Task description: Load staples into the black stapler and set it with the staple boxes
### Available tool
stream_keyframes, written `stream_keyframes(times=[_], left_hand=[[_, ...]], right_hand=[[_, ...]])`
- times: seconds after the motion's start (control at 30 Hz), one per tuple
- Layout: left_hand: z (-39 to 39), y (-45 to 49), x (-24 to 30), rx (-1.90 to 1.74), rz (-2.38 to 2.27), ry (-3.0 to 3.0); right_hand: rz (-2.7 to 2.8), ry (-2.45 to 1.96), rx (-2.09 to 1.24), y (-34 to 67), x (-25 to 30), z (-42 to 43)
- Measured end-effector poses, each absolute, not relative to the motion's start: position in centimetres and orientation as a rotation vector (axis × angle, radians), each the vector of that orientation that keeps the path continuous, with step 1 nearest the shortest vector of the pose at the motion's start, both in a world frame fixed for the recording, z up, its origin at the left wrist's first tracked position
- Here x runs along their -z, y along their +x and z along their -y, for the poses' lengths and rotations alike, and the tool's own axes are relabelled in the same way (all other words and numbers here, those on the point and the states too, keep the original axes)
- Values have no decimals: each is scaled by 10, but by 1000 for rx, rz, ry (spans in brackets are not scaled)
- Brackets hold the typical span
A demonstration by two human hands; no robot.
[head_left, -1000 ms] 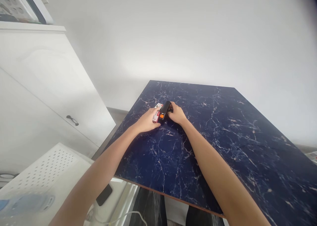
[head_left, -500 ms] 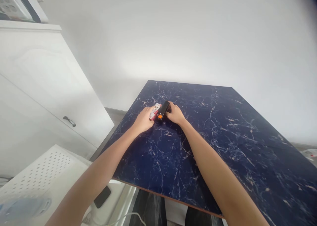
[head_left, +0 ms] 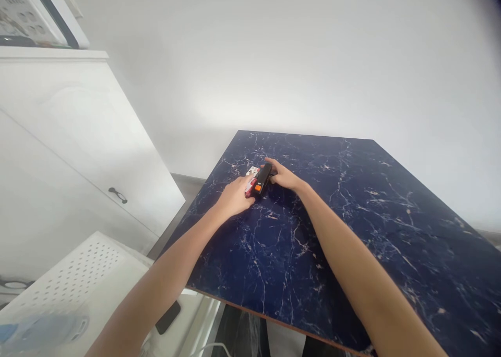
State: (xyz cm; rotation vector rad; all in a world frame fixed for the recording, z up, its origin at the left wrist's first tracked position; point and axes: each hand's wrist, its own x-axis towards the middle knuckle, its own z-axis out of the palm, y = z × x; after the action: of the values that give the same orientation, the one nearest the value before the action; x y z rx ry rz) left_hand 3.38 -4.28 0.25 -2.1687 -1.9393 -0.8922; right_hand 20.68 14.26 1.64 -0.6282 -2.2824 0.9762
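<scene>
On the dark blue marbled tabletop (head_left: 274, 252), my left hand (head_left: 236, 196) is closed around a small red-and-white box (head_left: 251, 186). Against the box's right side lies a black oblong object (head_left: 264, 175) with an orange patch (head_left: 258, 188) at its near end; its exact kind I cannot make out. My right hand (head_left: 286, 176) is just right of the black object, index finger stretched past its far end and thumb apart from it. Whether those fingertips touch the object is hard to tell. Part of the box is hidden by my left fingers.
A white cabinet (head_left: 78, 132) with a dark handle (head_left: 118, 195) stands at the left. Below it are a white perforated box (head_left: 74, 273), a clear plastic bottle (head_left: 47, 328) and a black phone (head_left: 168, 317). A plain wall (head_left: 293, 59) rises behind the table.
The fingers of my right hand have spread and drawn slightly away from the black object. My left hand and the box now sit closer against it. The whole view has shifted a little.
</scene>
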Motion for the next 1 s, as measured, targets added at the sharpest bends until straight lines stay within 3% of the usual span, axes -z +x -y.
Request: stream_keyframes(times=[0.33, 1.0], left_hand=[[35, 32, 8, 912, 1931, -2121], [46, 30, -1, 919, 1902, -2327]], right_hand=[[2821, -379, -1017, 194, -60, -186], [2586, -685, -881, 231, -39, -124]])
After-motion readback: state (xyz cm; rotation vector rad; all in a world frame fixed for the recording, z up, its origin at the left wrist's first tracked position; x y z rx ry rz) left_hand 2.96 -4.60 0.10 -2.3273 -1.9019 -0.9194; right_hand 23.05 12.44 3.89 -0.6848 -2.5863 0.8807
